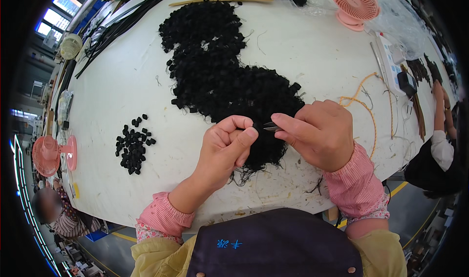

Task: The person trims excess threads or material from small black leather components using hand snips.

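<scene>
Left hand: the left hand [225, 147] has its thumb and forefinger pinched together at the tips, the other fingers curled in; between the tips, a small black piece [257, 126].
Black piece: held above the near end of the large heap, dark against dark, its exact outline hard to tell.
Right hand: the right hand [322, 134] is closed around a small metal tool [270, 126], thumb uppermost, other fingers folded.
Metal tool: slim, pointed, tips aimed left at the black piece; whether they touch it cannot be told; most of the body hidden in the grip.
Large heap: a large heap [207, 76] of small black pieces with loose threads, running from the far side of the worktop [112, 91] to just beneath both hands.
Small pile: a small pile [131, 150] of black pieces, left of the left hand, well apart from the large heap.
Strips: long black strips [119, 25], far left; one pale narrow strip [222, 1] behind the large heap.
Cord: orange cord [373, 115], lying loosely looped, right of the right hand.
Power strip: white power strip [387, 62], right side, a black adapter [406, 83] at its near end.
Fans: one pink fan [354, 2] far right; another pink fan [47, 155] at left.
</scene>
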Demonstrator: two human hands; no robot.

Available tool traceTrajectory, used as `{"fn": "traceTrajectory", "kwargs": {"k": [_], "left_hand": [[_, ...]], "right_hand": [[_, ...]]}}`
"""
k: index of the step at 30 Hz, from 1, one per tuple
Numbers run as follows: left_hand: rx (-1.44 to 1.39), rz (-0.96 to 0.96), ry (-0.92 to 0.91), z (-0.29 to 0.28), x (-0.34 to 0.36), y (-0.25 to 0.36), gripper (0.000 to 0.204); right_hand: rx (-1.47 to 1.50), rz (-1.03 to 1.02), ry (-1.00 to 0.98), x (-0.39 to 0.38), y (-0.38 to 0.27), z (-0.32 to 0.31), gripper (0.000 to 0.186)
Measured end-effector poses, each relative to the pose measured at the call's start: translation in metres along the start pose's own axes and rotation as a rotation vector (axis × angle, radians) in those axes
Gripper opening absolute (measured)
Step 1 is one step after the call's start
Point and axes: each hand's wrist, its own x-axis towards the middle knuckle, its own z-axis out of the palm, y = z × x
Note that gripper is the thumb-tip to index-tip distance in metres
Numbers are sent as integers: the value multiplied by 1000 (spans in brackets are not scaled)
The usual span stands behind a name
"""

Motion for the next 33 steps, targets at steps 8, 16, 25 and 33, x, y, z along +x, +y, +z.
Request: {"fn": "traceTrajectory", "kwargs": {"k": [8, 16, 25, 33], "left_hand": [[51, -32, 26, 5, -1, 4, 9], [56, -80, 15, 3, -1, 4, 10], [-3, -138, 12, 3, 0, 4, 9], [-98, -192, -52, 1, 0, 7, 9]], "right_hand": [[-120, -84, -49, -4, -1, 1, 26], [-203, -127, -69, -5, -4, 2, 27], [-133, -88, -48, -8, -4, 8, 21], [419, 274, -20, -4, -5, 8, 14]]}}
